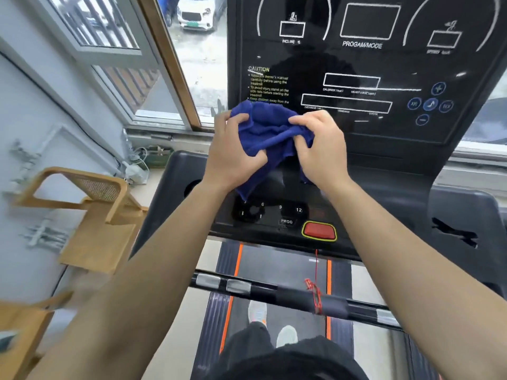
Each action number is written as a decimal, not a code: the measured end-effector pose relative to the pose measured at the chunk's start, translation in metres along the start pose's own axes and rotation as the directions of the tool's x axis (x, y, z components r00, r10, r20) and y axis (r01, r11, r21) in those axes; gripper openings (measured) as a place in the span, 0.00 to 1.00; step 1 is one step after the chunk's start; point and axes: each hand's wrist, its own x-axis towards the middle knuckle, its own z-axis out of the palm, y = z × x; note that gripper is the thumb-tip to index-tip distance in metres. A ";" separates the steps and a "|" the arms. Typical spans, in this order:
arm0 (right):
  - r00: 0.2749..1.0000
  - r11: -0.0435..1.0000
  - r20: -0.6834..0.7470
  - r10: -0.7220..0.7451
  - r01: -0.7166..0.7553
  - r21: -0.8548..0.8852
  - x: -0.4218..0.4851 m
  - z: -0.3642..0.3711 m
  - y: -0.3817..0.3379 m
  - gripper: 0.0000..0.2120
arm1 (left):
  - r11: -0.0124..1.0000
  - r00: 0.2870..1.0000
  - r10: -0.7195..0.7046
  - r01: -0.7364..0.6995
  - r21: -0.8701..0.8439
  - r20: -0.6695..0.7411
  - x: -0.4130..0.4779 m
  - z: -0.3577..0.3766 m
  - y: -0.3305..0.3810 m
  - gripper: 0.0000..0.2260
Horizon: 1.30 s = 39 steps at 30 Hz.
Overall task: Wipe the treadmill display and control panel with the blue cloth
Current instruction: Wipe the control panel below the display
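A crumpled blue cloth (270, 133) hangs in the air in front of the treadmill console, gripped from both sides. My left hand (233, 152) pinches its left edge and my right hand (322, 146) bunches its right side. Behind them rises the black display (370, 64) with white outlined windows, a caution text and round blue buttons at the right. Below the cloth lies the control panel (274, 215) with number keys, a PROG key and a red stop button (319, 230). The cloth's lower end dangles just above the panel, apart from the display.
A handlebar (274, 290) with a red cord tied on crosses below the console. Wooden chairs (93, 215) stand at the left by a white wall. An open window (170, 64) is beside the console. My feet are on the belt (274, 311).
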 end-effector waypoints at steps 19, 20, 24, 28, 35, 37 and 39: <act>0.943 0.915 0.331 -0.018 0.148 -0.375 -0.167 0.056 0.027 0.18 | 0.888 0.934 0.046 -0.200 0.415 0.353 -0.105 0.041 -0.050 0.12; 0.939 0.906 0.339 -0.053 0.188 -0.380 -0.177 0.059 0.025 0.17 | 0.882 0.919 0.123 -0.274 0.383 0.374 -0.112 0.036 -0.056 0.11; 0.915 0.905 0.387 -0.118 0.260 -0.337 -0.159 0.069 0.037 0.17 | 0.844 0.876 0.251 -0.407 0.349 0.412 -0.100 0.030 -0.086 0.08; 0.927 0.898 0.374 0.020 0.148 -0.415 -0.090 0.073 0.041 0.16 | 0.898 0.921 0.167 -0.289 0.331 0.350 -0.041 0.050 -0.080 0.06; 0.971 0.883 0.203 0.125 -0.016 -0.469 -0.121 0.080 0.020 0.04 | 0.931 0.904 0.135 -0.256 0.260 0.406 -0.068 0.038 -0.075 0.06; 0.964 0.918 0.245 0.104 0.002 -0.397 -0.153 0.084 0.003 0.05 | 0.932 0.883 0.147 -0.275 0.236 0.446 -0.091 0.020 -0.083 0.05; 0.948 0.934 0.315 0.056 0.062 -0.351 -0.161 0.089 -0.004 0.09 | 0.938 0.871 0.133 -0.265 0.224 0.474 -0.103 0.004 -0.089 0.05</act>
